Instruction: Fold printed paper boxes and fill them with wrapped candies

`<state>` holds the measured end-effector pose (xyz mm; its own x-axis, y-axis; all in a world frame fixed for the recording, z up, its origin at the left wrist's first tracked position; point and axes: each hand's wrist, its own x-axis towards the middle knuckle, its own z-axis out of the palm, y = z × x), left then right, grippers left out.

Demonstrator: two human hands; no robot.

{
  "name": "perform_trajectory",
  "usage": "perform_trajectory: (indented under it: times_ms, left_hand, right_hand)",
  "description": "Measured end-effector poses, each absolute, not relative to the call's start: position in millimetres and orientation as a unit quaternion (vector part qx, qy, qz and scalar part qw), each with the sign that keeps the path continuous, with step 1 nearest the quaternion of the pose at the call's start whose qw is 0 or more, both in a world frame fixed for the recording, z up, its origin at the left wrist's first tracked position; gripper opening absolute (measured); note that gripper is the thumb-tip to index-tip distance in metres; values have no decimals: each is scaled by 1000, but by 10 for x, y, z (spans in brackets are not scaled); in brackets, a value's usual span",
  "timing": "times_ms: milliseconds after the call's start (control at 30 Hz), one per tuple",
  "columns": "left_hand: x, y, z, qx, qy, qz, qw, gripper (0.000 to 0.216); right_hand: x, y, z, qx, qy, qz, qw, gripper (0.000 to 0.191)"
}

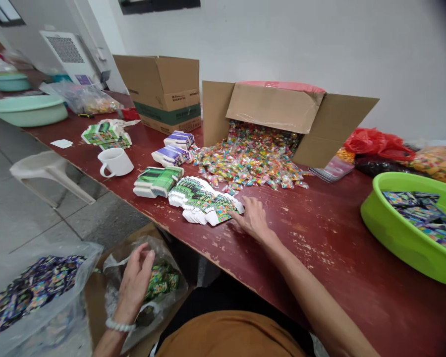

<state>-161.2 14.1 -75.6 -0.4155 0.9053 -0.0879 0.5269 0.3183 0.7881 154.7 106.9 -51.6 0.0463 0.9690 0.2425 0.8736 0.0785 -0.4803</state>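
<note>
A fanned row of flat green printed cartons [204, 201] lies on the worn red table. My right hand [253, 218] rests at its right end, thumb and fingers apart, touching the end carton. Below the table edge, my left hand [137, 272], with a beaded bracelet, hovers with loosely curled fingers, apparently holding nothing. Under it, a clear plastic bag [115, 277] inside a cardboard box holds green packs [163, 278]. Behind the fan, wrapped candies [245, 158] spill from a tipped carton [275, 106]. Stacked green cartons [158, 181] lie left of the fan.
A white mug [115, 162] and purple carton stacks [172, 155] stand left. A closed-sided box [163, 94] is behind them. At right, a lime-green basin [412, 233] holds dark packs. A clear bag of purple packs [33, 292] and a white stool [52, 171] are at lower left.
</note>
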Motion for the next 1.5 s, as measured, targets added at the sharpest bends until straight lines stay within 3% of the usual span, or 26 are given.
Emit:
perform_trajectory:
  times_ms: [133,233,333,500,600,733,833,1000,1267,1333,1400,1500]
  left_hand:
    - [-1441,235,-714,532,712,390,240,51]
    - [-1114,304,-591,581,665,422,204,43]
    - [-841,361,-443,625,620,438,184,37]
    - [-691,407,-153,648,566,476,181,36]
    - [-683,388,18,623,535,455,343,37]
    - [-559,313,44,485,324,272,765,53]
    - [-419,243,-84,365,184,188,893,61]
    - [-332,158,-160,323,165,221,905,54]
    - [-309,81,92,346,185,274,878,38]
    - [-294,64,129,363,202,284,864,37]
    - [-277,42,144,386,210,284,852,43]
    - [-254,10,120,412,230,282,835,51]
  right_hand:
    - [1544,1150,-627,-715,-657,88,223,56]
    - [1516,1122,-688,-718,-605,149,311,53]
    - [1566,1109,-683,-679,-550,255,414,35]
    - [1731,998,-466,-580,-568,404,421,35]
    - [1757,850,-239,-505,-580,486,416,36]
    - [1664,664,38,-365,-590,608,387,29]
    - [1587,577,134,-322,-604,631,365,25]
    - [1545,470,156,-328,-594,620,394,22]
    - [1477,225,148,-302,-575,636,417,44]
    - [1476,177,136,-349,-606,560,444,48]
    - [1484,134,158,-412,-654,405,489,49]
    - [1487,74,246,-431,-743,195,474,34]
